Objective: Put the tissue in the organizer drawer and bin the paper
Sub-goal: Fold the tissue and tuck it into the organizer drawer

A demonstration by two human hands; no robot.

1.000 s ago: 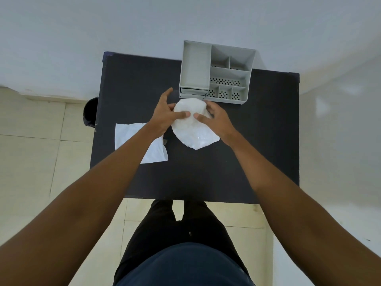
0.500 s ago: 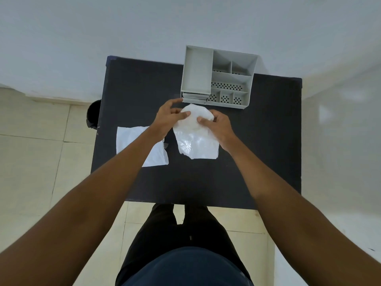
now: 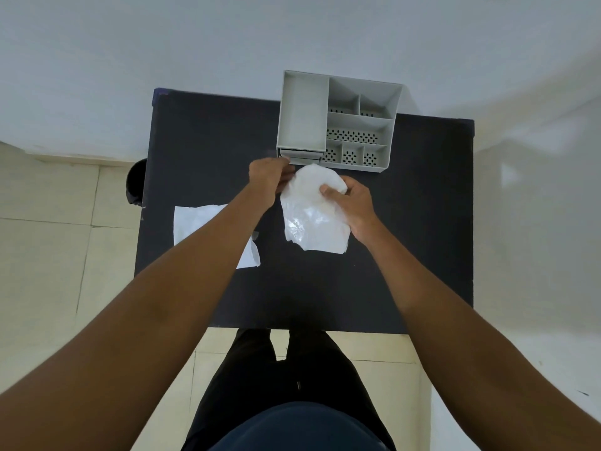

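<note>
Right hand [image 3: 353, 203] grip closed on tissue [image 3: 312, 209] just before organizer [image 3: 338, 120]; left hand [image 3: 268, 179] grip unclear, at closed drawer [image 3: 300, 156]. Risk: flimsy tissue snags drawer edge, organizer slides on surface [image 3: 211, 131].

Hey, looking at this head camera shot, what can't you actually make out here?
- Organizer drawer: the left hand and the tissue cover its front, so open or closed is unclear.
- Paper: the left forearm crosses its middle.
- Dark bin: mostly hidden behind the table edge.
- Left hand's fingertips: hidden behind the tissue.
</note>
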